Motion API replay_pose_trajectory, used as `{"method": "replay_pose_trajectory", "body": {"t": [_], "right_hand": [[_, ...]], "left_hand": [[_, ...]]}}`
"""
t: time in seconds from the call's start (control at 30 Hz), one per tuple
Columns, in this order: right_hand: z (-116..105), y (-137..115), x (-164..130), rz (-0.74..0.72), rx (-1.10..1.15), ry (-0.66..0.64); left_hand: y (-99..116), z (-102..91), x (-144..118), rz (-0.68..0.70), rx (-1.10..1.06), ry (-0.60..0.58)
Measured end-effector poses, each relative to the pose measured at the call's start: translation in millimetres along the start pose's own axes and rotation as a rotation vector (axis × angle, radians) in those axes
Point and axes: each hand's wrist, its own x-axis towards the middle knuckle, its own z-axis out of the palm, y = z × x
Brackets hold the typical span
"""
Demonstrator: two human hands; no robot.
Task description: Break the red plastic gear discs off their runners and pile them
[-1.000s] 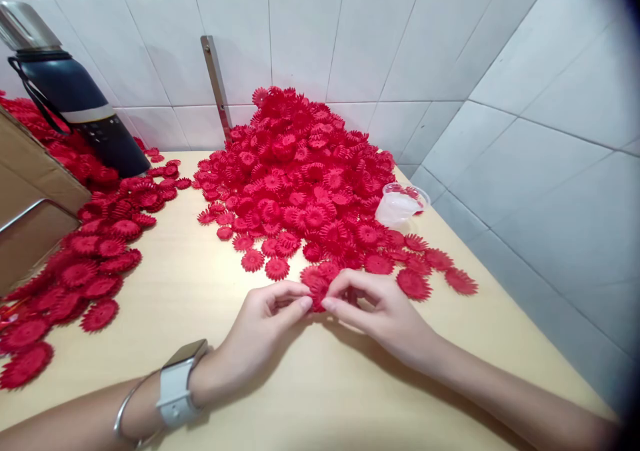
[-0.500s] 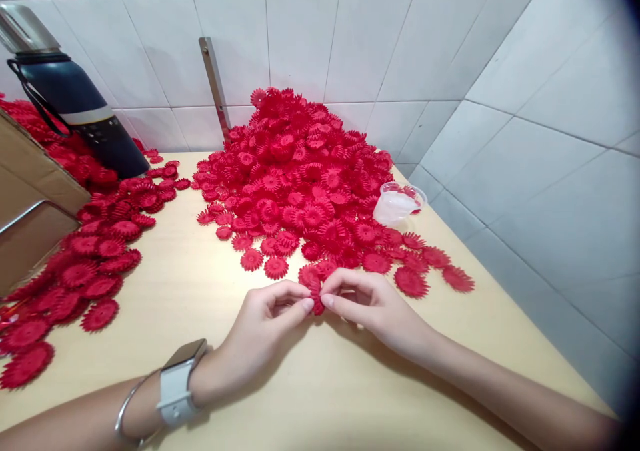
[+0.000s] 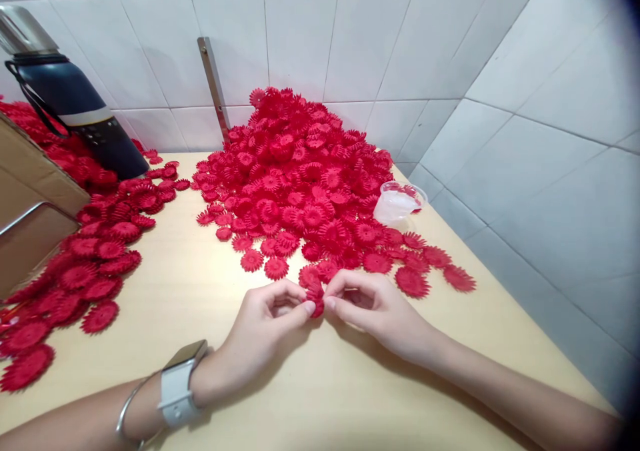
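Observation:
Between my hands is a small red fringed flower [image 3: 315, 298], held upright just above the table. My left hand [image 3: 270, 321] has its thumb and fingers closed on the flower's left side. My right hand [image 3: 377, 311] is closed in a pinch at the flower's right edge, its thumb and fingertip on the outer fringe. Just behind the fingers, loose red fringed flowers lie at the front of a large pile of red flowers [image 3: 300, 184]. A watch [image 3: 180, 384] and a silver bangle are on my left wrist.
A clear plastic cup [image 3: 395, 206] lies tipped at the pile's right side. At left are more red flowers [image 3: 80, 274], a cardboard box [image 3: 30, 191] and a dark blue bottle [image 3: 70, 91]. A metal strip [image 3: 214, 84] leans on the tiled wall behind the pale table [image 3: 300, 398].
My right fingertips have shifted slightly to the right, and more of the flower shows between my hands. The left hand stays nearly in place.

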Motion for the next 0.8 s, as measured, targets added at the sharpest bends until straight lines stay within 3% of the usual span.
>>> {"method": "replay_pose_trajectory", "body": {"t": [0.13,0.27,0.37,0.47,0.6,0.63,0.8], "right_hand": [[-14,4,5,-0.038,-0.071,0.189],[-25,10,12,-0.075,-0.062,0.458],[-25,10,13,-0.098,-0.059,0.534],[-16,6,9,-0.106,-0.101,0.449],[4,-2,-1,-0.027,-0.079,0.029],[8,-3,-3,-0.012,-0.059,-0.025],[12,0,-5,-0.009,-0.051,-0.027]], "left_hand": [[0,-1.3,1,0.006,-0.051,0.023],[-2,-2.3,2,-0.005,-0.07,0.05],[-1,-1.6,3,-0.009,-0.061,0.06],[-2,-0.8,4,-0.021,-0.079,0.061],[-5,-1.6,4,0.003,-0.041,0.017],[-6,-2.1,3,0.018,-0.011,0.0],[-4,-3.0,0,0.037,0.07,-0.031]]}}
